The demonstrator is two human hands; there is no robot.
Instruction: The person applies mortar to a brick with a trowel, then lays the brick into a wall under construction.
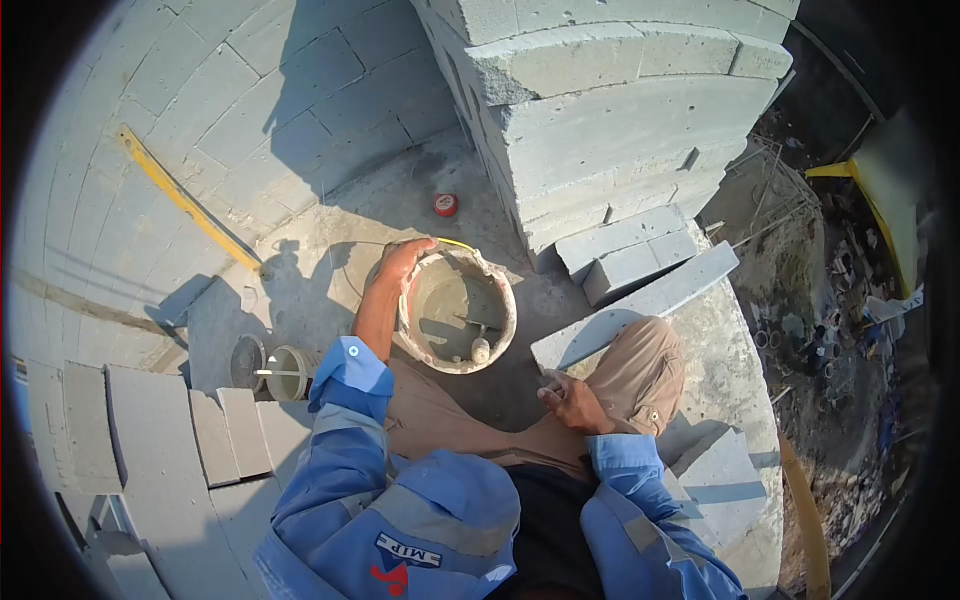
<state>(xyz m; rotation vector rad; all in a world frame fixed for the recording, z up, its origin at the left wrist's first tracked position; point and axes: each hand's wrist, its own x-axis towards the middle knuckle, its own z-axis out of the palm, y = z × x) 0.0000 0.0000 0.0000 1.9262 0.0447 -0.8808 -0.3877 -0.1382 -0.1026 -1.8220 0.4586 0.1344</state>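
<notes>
A round bucket (405,335) with a mortar-crusted rim stands on the floor between my legs. Wet grey mortar (445,300) lies inside it, along with a trowel (481,348) whose stubby handle points toward me. My left hand (402,258) is closed on the bucket's far left rim, beside the yellow handle grip (456,243). Over my bent knee, my right hand (577,402) has its fingers curled together; I cannot tell what, if anything, is in them. A long pale block (640,300) lies just beyond that hand.
Block walls (620,130) rise ahead and to the left, where a yellow spirit level (185,200) leans. A red tape roll (445,205) lies on the floor. A small white bucket (288,372) and blocks (150,420) are at left. The ledge drops off at right toward rubble (830,330).
</notes>
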